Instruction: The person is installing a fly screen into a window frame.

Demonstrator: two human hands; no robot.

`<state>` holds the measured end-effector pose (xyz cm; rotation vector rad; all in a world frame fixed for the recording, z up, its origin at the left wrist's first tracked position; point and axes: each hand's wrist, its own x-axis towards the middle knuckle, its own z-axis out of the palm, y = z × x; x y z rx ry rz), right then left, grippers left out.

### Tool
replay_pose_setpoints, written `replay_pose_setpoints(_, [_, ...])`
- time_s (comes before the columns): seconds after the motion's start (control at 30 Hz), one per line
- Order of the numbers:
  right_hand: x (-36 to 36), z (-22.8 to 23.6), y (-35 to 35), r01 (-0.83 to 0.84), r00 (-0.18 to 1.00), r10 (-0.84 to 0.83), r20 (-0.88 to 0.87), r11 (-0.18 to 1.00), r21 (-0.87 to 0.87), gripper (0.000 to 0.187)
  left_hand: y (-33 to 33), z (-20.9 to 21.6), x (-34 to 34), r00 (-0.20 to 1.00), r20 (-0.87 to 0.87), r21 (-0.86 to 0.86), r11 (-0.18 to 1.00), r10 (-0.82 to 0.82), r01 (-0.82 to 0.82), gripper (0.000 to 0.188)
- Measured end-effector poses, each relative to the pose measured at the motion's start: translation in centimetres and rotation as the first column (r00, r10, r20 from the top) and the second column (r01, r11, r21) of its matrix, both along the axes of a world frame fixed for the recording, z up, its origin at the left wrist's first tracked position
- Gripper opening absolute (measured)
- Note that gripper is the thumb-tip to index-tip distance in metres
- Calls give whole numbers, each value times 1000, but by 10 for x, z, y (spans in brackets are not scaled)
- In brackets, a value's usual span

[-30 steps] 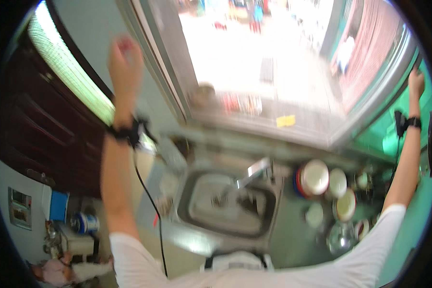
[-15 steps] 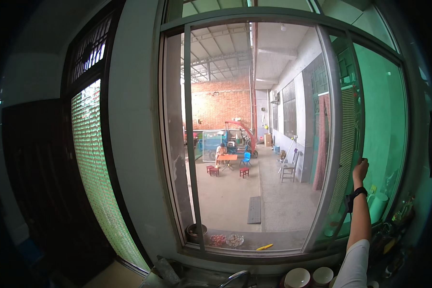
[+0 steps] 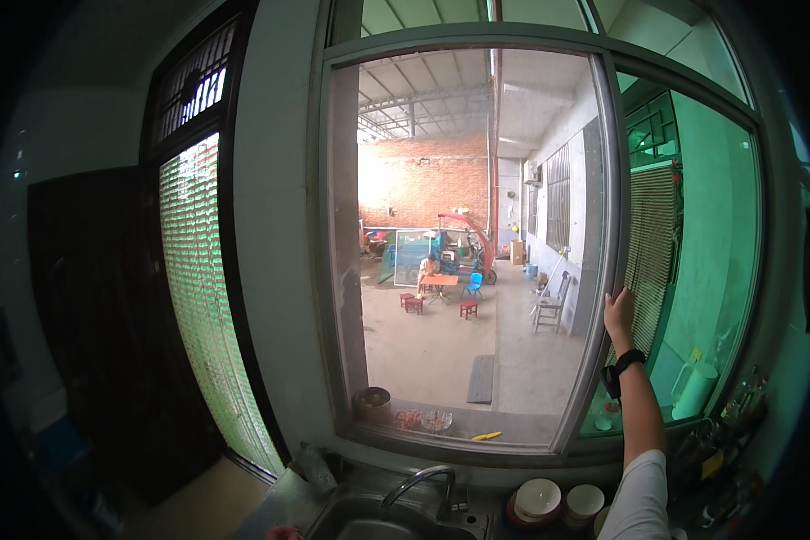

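Observation:
My right arm, in a white sleeve with a black band at the wrist, reaches up from the lower right. At its end my right hand (image 3: 618, 310) is closed, fingers curled at the upright edge of the sliding window sash (image 3: 614, 207). Clear glass fills the sash to the left of the hand; a green-tinted pane (image 3: 711, 234) is on its right. The fingertips are partly hidden against the frame. My left hand is not in view.
Below the window are a sink (image 3: 369, 517) with a curved faucet (image 3: 423, 477) and stacked bowls (image 3: 538, 498). Bottles (image 3: 749, 396) stand at right. A bowl (image 3: 372, 405) and a yellow object (image 3: 487, 436) lie on the sill. Outside, a person (image 3: 428, 267) sits at an orange table (image 3: 440, 281).
My right hand has moved left, and the sash with it; its left upright now meets the left window frame. The view has tilted down, showing more of the sink and bowls.

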<state>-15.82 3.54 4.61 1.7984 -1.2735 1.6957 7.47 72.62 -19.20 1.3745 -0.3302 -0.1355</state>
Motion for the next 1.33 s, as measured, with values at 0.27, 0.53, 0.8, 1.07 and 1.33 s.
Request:
replay_pose_setpoints(0.27, [-3,-5,5,-51,998,43,51,984,171,53,50,-16,-10,998,51,31,998,45,-47,16])
replay_pose_setpoints(0.53, [-19,6,107,-197,978,180,107,963,185,48,82,-38,16,994,18,78,991,108,-110,24])
replay_pose_setpoints(0.8, [33,19,354,-764,621,755,211,523,378,28,88,-35,49,978,108,657,751,-177,63,29])
replay_pose_setpoints(1.07, [58,-100,465,-905,421,745,517,381,188,27,7,-21,26,800,-114,34,803,-589,595,42])
replay_pose_setpoints(1.33, [74,-376,362,-769,632,383,674,421,481,31,-33,-79,34,596,-463,-24,682,-656,731,53])
